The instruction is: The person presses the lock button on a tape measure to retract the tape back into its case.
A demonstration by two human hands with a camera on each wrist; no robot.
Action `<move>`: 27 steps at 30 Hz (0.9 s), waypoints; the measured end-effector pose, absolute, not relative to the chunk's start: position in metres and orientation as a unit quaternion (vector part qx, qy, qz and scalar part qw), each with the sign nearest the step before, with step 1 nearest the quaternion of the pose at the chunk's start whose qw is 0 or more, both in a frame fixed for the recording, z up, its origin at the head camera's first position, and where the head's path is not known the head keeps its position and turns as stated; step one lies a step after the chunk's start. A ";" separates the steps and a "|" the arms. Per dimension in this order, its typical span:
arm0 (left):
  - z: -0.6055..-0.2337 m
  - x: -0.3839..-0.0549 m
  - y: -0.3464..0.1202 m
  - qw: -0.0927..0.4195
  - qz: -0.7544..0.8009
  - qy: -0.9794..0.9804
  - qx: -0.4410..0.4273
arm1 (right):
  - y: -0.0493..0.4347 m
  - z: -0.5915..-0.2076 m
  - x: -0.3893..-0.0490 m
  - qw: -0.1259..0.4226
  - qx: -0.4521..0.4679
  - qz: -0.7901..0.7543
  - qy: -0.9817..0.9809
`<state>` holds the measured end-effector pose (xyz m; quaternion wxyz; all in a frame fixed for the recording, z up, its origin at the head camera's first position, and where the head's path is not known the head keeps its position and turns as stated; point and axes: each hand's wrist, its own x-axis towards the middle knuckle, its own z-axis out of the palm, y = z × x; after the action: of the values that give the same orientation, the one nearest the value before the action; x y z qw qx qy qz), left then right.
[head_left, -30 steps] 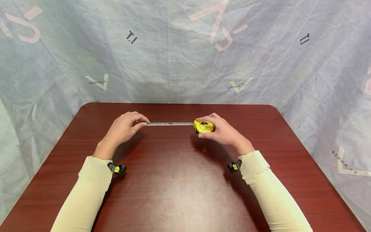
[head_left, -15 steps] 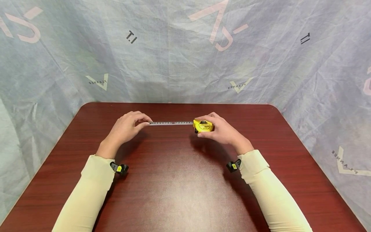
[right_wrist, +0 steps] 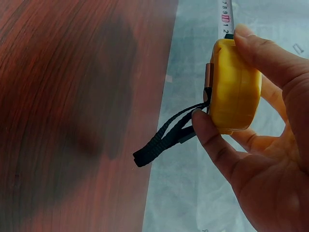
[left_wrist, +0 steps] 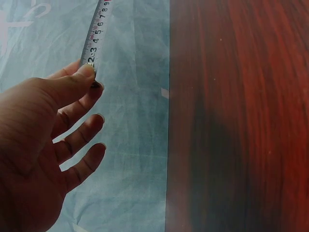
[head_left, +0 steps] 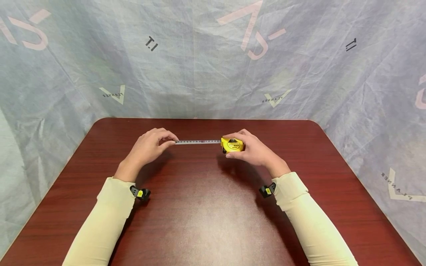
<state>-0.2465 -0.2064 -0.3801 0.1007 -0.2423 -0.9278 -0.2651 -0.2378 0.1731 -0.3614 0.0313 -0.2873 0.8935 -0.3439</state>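
Note:
Both hands hold a yellow tape measure (head_left: 232,145) stretched between them above the table. My right hand (head_left: 254,149) grips its case, fingers and thumb round the yellow body. In the right wrist view a black wrist strap (right_wrist: 166,133) hangs from the case (right_wrist: 236,87). The white blade (head_left: 198,142), printed with numbers, runs leftward out of the case. At its free end my left hand (head_left: 148,146) pinches the tip between thumb and forefinger. In the left wrist view the blade (left_wrist: 98,34) rises away from the pinch, and the other fingers (left_wrist: 84,166) are spread loosely.
A dark red wood table (head_left: 199,207) with rounded far corners lies under both hands. Grey printed cloth (head_left: 199,66) hangs behind it and at both sides. Each wrist carries a small black camera (head_left: 141,193) by the cream sleeve (head_left: 110,210).
My left hand has moved to the right with the blade's tip, and the exposed length of blade has become shorter. My right hand with the case has shifted very slightly left.

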 end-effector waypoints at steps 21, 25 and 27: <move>-0.382 -0.248 -0.196 0.114 -0.264 -0.924 -0.253 | 0.167 -0.363 -0.237 0.024 -0.291 -0.340 0.894; -0.383 -0.248 -0.195 0.116 -0.267 -0.922 -0.254 | 0.166 -0.362 -0.236 0.024 -0.287 -0.343 0.894; -0.383 -0.248 -0.194 0.115 -0.268 -0.922 -0.256 | 0.166 -0.363 -0.236 0.026 -0.287 -0.344 0.894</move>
<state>-0.2485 -0.1935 -0.3835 0.1152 -0.2564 -0.9216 -0.2677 -0.2363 0.1659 -0.3626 0.0261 -0.2866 0.8939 -0.3437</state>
